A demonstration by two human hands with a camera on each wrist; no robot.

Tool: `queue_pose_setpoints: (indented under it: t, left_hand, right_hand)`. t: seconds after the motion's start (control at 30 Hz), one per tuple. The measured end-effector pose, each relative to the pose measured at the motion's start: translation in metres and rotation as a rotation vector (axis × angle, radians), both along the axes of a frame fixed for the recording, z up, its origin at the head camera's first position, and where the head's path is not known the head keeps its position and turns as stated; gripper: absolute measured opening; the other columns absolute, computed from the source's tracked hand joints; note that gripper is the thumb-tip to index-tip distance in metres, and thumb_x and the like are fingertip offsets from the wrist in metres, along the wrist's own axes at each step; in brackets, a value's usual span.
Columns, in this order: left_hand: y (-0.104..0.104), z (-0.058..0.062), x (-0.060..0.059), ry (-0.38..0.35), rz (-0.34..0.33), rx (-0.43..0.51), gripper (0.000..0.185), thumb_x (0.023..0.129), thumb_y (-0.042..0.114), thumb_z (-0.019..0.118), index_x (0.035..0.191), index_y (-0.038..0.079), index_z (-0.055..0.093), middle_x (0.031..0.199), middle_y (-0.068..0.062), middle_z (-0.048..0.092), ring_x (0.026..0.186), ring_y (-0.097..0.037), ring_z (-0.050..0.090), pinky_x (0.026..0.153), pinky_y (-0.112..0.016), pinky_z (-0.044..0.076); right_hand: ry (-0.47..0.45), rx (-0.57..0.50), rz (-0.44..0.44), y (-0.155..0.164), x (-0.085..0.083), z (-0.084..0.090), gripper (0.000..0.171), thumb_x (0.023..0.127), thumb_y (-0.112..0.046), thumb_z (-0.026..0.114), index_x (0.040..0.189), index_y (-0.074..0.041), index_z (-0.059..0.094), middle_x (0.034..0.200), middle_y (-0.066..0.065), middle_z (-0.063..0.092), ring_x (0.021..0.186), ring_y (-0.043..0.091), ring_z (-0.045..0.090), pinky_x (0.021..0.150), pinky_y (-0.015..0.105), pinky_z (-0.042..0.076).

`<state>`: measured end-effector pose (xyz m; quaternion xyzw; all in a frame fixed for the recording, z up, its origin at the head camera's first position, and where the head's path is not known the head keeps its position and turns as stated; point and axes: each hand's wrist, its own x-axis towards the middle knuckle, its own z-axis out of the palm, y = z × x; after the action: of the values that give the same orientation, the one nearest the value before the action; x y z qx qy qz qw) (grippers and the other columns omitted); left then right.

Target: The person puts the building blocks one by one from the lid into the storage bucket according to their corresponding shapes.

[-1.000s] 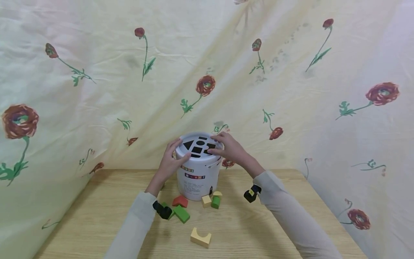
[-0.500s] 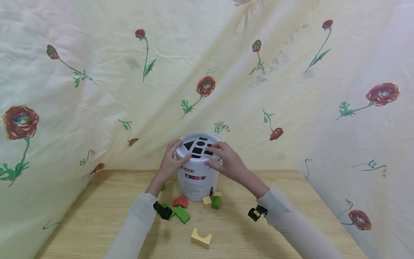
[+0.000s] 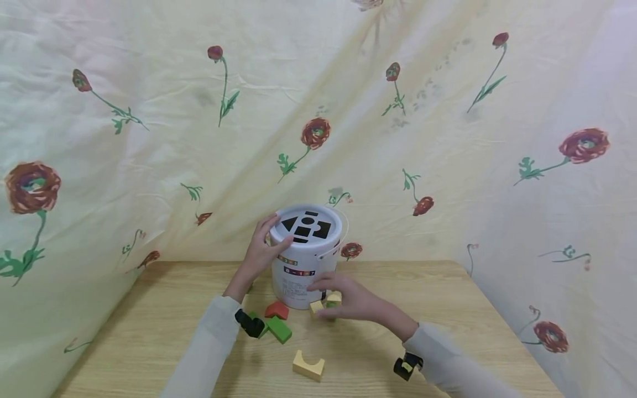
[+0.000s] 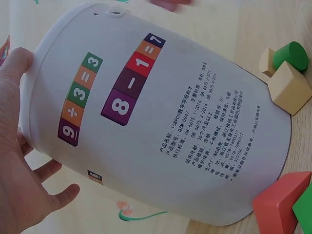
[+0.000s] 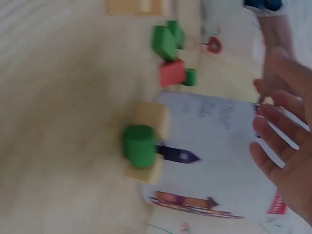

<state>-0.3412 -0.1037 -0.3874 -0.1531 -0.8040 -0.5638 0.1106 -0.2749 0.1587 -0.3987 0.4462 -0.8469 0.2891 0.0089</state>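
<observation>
A white bucket (image 3: 298, 286) with printed number strips stands upright at the back of the table. Its lid (image 3: 334, 222) has black shaped holes. My left hand (image 3: 260, 249) rests on the lid's left rim, thumb toward the front and fingers spread. In front of the bucket my right hand (image 3: 352, 298) hovers over small wooden blocks, fingers apart and nothing in them. Near it are a green cylinder (image 5: 140, 146), a pale yellow cube (image 4: 290, 88) and a yellow half-round block (image 3: 334, 298). The right hand partly hides the cylinder in the head view.
A red block (image 3: 277, 310) and green blocks (image 3: 279, 330) lie at the bucket's front left. Nearer the front edge is a yellow arch block (image 3: 308, 367). A flowered cloth (image 3: 249, 155) hangs behind the table. The bucket's thin handle (image 3: 347, 224) stands out at its right.
My right hand has left the lid's right side and come down to the blocks in front of the bucket. The left hand stays on the rim.
</observation>
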Motion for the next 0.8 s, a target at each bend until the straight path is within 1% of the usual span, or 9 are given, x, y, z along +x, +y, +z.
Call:
queue_pose_setpoints:
  t: [0.07,0.17,0.27,0.3,0.37,0.43,0.53,0.63,0.8]
  left_hand:
    - [0.0,0.0,0.0,0.001,-0.001,0.004,0.078,0.094,0.043,0.071,0.158,0.015,0.037,0.167,-0.004,0.023,0.153,-0.034,0.025,0.12,-0.064,0.031]
    - [0.001,-0.001,-0.002,-0.001,-0.001,0.005,0.078,0.093,0.043,0.071,0.158,0.016,0.037,0.167,-0.005,0.023,0.153,-0.034,0.025,0.119,-0.063,0.032]
    - [0.002,-0.001,-0.003,-0.003,-0.001,0.005,0.078,0.093,0.044,0.071,0.159,0.017,0.037,0.167,-0.004,0.023,0.153,-0.034,0.026,0.119,-0.063,0.033]
    - [0.002,-0.001,-0.003,-0.007,0.002,0.004,0.078,0.093,0.044,0.071,0.159,0.018,0.037,0.167,-0.004,0.023,0.153,-0.034,0.026,0.119,-0.063,0.033]
    - [0.002,-0.001,-0.003,-0.009,0.005,0.005,0.079,0.093,0.045,0.071,0.159,0.018,0.037,0.167,-0.004,0.023,0.153,-0.034,0.026,0.119,-0.063,0.033]
    - [0.002,-0.001,-0.002,-0.01,0.009,0.005,0.079,0.093,0.045,0.071,0.159,0.018,0.037,0.167,-0.004,0.023,0.153,-0.034,0.026,0.119,-0.063,0.032]
    - [0.002,-0.001,-0.001,-0.009,0.016,0.0,0.079,0.093,0.044,0.071,0.159,0.018,0.037,0.167,-0.005,0.024,0.153,-0.034,0.026,0.119,-0.063,0.033]
    - [0.001,-0.001,0.0,-0.004,0.021,-0.004,0.078,0.093,0.044,0.072,0.158,0.018,0.037,0.167,-0.005,0.024,0.152,-0.035,0.027,0.119,-0.063,0.034]
    - [0.001,-0.001,-0.001,0.001,0.018,-0.006,0.079,0.093,0.045,0.071,0.159,0.018,0.037,0.167,-0.005,0.024,0.152,-0.035,0.027,0.118,-0.063,0.035]
  right_hand:
    - [-0.107,0.035,0.024,0.001,0.001,-0.01,0.06,0.08,-0.03,0.087,0.133,-0.011,0.067,0.135,0.005,0.064,0.123,0.022,0.06,0.104,0.042,0.054]
    - [-0.264,0.09,0.041,0.002,0.004,-0.021,0.07,0.074,-0.033,0.091,0.137,-0.016,0.064,0.14,-0.002,0.062,0.129,0.018,0.056,0.109,0.045,0.05]
    - [-0.371,0.145,0.068,0.003,0.007,-0.028,0.077,0.072,-0.034,0.093,0.141,-0.019,0.061,0.143,-0.007,0.059,0.133,0.02,0.054,0.113,0.046,0.046]
    - [-0.388,0.166,0.078,0.003,0.009,-0.03,0.078,0.072,-0.033,0.093,0.141,-0.021,0.06,0.144,-0.008,0.058,0.134,0.021,0.054,0.113,0.045,0.046]
    - [-0.399,0.196,0.12,0.002,0.011,-0.033,0.078,0.073,-0.031,0.092,0.143,-0.021,0.058,0.145,-0.008,0.057,0.133,0.023,0.054,0.112,0.043,0.048]
    - [-0.389,0.216,0.17,-0.001,0.013,-0.037,0.079,0.074,-0.028,0.092,0.144,-0.018,0.057,0.145,-0.007,0.057,0.133,0.019,0.055,0.11,0.039,0.049]
    - [-0.335,0.247,0.252,-0.005,0.017,-0.043,0.08,0.074,-0.028,0.092,0.145,-0.014,0.056,0.146,-0.004,0.058,0.134,0.012,0.053,0.111,0.033,0.047]
    - [-0.301,0.261,0.334,-0.009,0.018,-0.049,0.079,0.076,-0.027,0.091,0.145,-0.01,0.056,0.146,0.0,0.06,0.135,0.009,0.052,0.114,0.03,0.045]
    - [-0.298,0.275,0.396,-0.014,0.016,-0.055,0.076,0.081,-0.026,0.087,0.147,-0.008,0.054,0.145,0.0,0.061,0.135,0.009,0.054,0.113,0.028,0.045]
